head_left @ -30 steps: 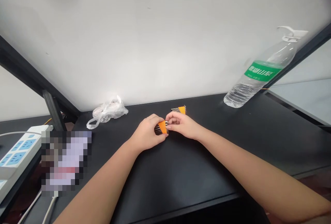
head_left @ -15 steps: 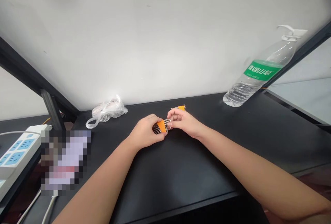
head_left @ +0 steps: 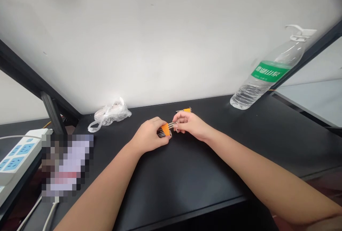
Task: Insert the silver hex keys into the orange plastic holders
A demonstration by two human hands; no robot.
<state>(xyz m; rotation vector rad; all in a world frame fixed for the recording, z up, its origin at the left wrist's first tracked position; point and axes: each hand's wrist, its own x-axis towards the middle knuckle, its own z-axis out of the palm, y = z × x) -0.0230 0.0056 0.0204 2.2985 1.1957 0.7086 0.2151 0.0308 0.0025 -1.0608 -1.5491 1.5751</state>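
Observation:
My left hand (head_left: 149, 134) grips a hex key set, several silver L-shaped keys in an orange holder (head_left: 166, 129), just above the black tabletop. My right hand (head_left: 188, 124) pinches the bent ends of one or more hex keys (head_left: 171, 125) that stick out of the holder towards the right; how many keys it pinches I cannot tell. Behind my right hand lies a second orange holder with hex keys (head_left: 187, 110), partly covered by the fingers.
A clear plastic bag (head_left: 112, 113) lies by the wall at the left. The water bottle (head_left: 271, 71) with a green label stands at the back right. A white power strip (head_left: 22, 151), cables and a blurred-out flat object (head_left: 70, 168) are on the left.
The pinched hex keys now stick out further from the orange holder, drawn to the right between the hands. Both hands have otherwise barely moved.

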